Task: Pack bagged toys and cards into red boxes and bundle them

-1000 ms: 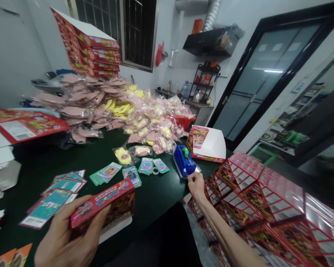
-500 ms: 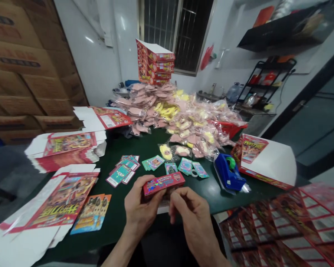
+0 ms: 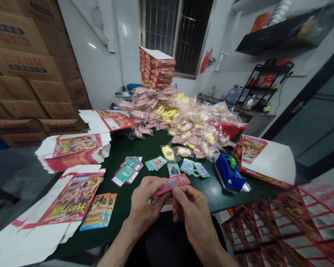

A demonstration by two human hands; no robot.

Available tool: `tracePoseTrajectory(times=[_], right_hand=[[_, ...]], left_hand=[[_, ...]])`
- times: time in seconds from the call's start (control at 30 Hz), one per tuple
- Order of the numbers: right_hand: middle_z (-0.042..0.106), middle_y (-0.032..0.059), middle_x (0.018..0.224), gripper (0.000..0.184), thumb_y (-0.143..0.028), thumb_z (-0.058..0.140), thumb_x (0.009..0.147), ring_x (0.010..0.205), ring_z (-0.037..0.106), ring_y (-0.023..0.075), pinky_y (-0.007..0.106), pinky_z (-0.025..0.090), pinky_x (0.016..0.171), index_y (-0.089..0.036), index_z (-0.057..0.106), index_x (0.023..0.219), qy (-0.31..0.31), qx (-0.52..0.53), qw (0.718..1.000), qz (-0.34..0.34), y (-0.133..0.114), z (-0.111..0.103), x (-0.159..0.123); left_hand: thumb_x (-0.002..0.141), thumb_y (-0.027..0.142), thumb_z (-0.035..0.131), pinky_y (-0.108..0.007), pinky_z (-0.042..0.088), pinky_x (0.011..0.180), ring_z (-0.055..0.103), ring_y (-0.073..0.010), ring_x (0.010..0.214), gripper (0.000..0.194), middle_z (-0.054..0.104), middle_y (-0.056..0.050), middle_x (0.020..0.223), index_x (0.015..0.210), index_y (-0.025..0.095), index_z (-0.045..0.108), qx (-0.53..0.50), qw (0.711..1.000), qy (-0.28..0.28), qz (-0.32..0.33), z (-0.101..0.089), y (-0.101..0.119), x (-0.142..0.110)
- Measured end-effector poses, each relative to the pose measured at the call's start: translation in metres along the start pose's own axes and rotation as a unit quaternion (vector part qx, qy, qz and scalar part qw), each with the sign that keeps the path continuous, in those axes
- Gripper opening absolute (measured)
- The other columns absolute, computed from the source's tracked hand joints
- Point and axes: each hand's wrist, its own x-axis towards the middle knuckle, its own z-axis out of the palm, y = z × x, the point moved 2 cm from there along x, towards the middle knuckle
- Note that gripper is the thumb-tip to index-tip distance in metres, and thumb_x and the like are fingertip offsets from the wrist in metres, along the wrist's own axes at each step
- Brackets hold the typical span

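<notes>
A small red printed box point(image 3: 174, 182) is held above the table's front edge, tilted, with its printed face up. My left hand point(image 3: 146, 200) is closed around its left end, thumb on the near side. At its near right edge my right hand point(image 3: 192, 204) has thumb and forefinger pinched together, touching the box; the exact spot they grip is hidden. Beyond the box lie small picture cards point(image 3: 173, 170), green-backed cards point(image 3: 157, 163) and a small tape ring point(image 3: 196, 172). A fanned set of teal cards point(image 3: 127, 172) is to the left.
Flattened red cartons point(image 3: 69, 200) and larger orange-blue cards point(image 3: 100, 211) are at left. Bagged pink and yellow pieces point(image 3: 180, 118) heap up at the back. A blue tape dispenser point(image 3: 229, 176) and an open display box point(image 3: 269, 159) stand at right; stacked red packaging point(image 3: 278, 222) sits lower right.
The small box has tilted, so less of its side shows. My right hand's fingertips have come up against its near right edge. The whole view has shifted slightly.
</notes>
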Motion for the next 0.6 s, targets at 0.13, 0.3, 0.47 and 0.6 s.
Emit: tracePoseTrajectory(times=[0.13,0.3,0.47,0.6], right_hand=[[0.046,-0.0045,0.043,0.037,-0.042,0.066,0.071,0.037,0.04,0.0052,0.016,0.032,0.034,-0.015,0.051,0.052,0.011,-0.031,0.999,0.006,0.002,-0.003,-0.001],[0.047,-0.0051,0.044,0.036,-0.046,0.063,0.074,0.037,0.042,0.0057,0.017,0.035,0.036,-0.014,0.056,0.059,0.03,-0.067,0.997,-0.016,0.011,-0.005,0.006],[0.042,-0.0067,0.038,0.042,-0.051,0.064,0.07,0.032,0.037,0.0045,0.017,0.028,0.033,-0.016,0.048,0.054,0.066,-0.104,0.992,0.009,0.045,-0.01,0.017],[0.039,-0.0079,0.037,0.046,-0.06,0.061,0.067,0.03,0.034,0.0053,0.017,0.027,0.028,-0.017,0.047,0.058,0.019,-0.123,0.987,0.098,0.081,-0.021,0.018]], left_hand=[[0.081,0.01,0.057,-0.022,0.046,0.058,0.055,-0.0113,0.071,0.036,0.053,-0.003,0.087,0.113,0.026,0.056,0.035,0.993,-0.092,0.065,-0.005,0.002,0.008],[0.08,0.006,0.051,-0.02,0.041,0.052,0.05,-0.0098,0.066,0.042,0.049,-0.003,0.087,0.119,0.023,0.054,-0.05,0.99,-0.125,0.039,-0.008,0.0,0.015],[0.08,0.011,0.049,-0.025,0.045,0.057,0.053,-0.0129,0.071,0.034,0.051,-0.005,0.085,0.112,0.018,0.06,-0.079,0.993,-0.081,0.019,-0.001,-0.005,0.019],[0.075,0.016,0.064,-0.023,0.045,0.055,0.053,-0.0113,0.065,0.022,0.052,-0.002,0.076,0.097,0.018,0.067,-0.031,1.0,0.002,0.001,0.006,-0.01,0.025]])
